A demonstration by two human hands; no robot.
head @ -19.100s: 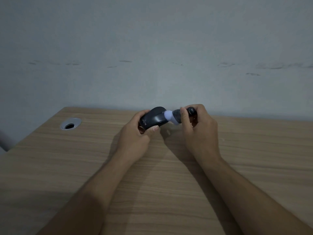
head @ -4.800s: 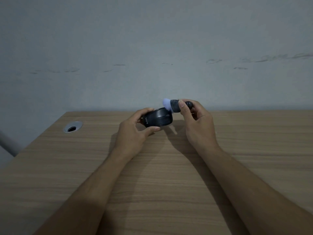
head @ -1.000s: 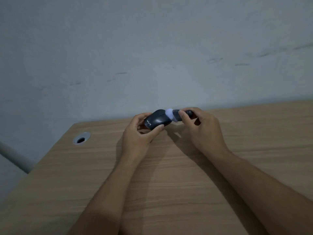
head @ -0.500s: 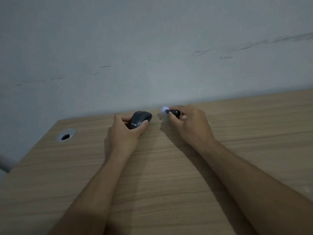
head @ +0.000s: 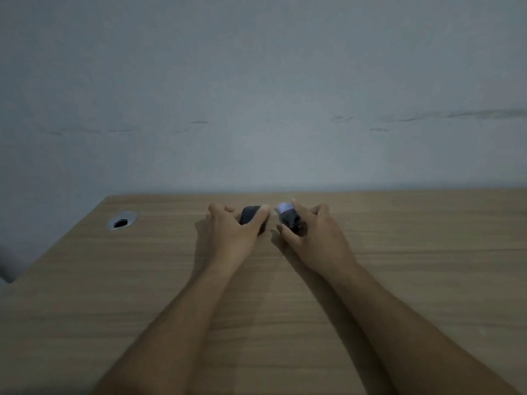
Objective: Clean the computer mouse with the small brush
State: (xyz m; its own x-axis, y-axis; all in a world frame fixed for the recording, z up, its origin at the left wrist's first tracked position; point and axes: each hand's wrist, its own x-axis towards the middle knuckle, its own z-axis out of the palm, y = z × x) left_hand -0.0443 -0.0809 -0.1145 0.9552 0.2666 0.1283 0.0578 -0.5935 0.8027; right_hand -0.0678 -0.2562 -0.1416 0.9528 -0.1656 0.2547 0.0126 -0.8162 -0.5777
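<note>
The dark computer mouse rests on the wooden desk near its far edge, mostly covered by my left hand, whose fingers wrap around its sides. Just to its right lies the small brush, a dark stubby body with a pale lilac tip pointing away from me. My right hand lies over the brush with fingers curled around its body, low on the desk. The two hands sit side by side, a small gap apart.
A round metal cable grommet is set into the desk at the far left. A plain grey wall stands directly behind the desk's far edge. The desk's left edge runs diagonally at the lower left.
Both hands have come down from mid-air to the desk. The mouse and brush, pressed together a second ago, now lie apart on the surface under the hands.
</note>
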